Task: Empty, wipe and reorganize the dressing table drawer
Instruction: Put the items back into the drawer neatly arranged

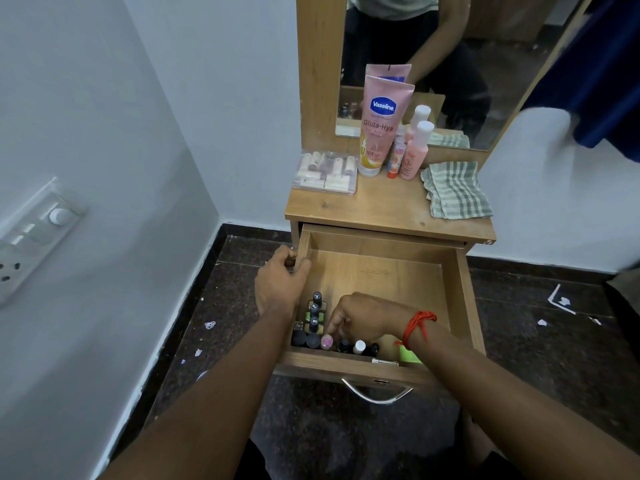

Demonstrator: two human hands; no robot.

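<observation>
1. R forearm (502,382) reaches in; R hand (363,317) fingers curled onto upright pink-cap bottle (326,340), front-left of drawer (467,306); pinch unclear.
2. L hand (280,282) grips drawer's left wall, farther from bottle.
3. Bottle axis vertical, so prob. lift straight up.

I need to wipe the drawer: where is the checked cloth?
In the head view, the checked cloth lies on the right side of the tabletop, just right of the pink bottle.

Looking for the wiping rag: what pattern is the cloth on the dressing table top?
The cloth is green-and-white checked, seen best in the head view.
</observation>
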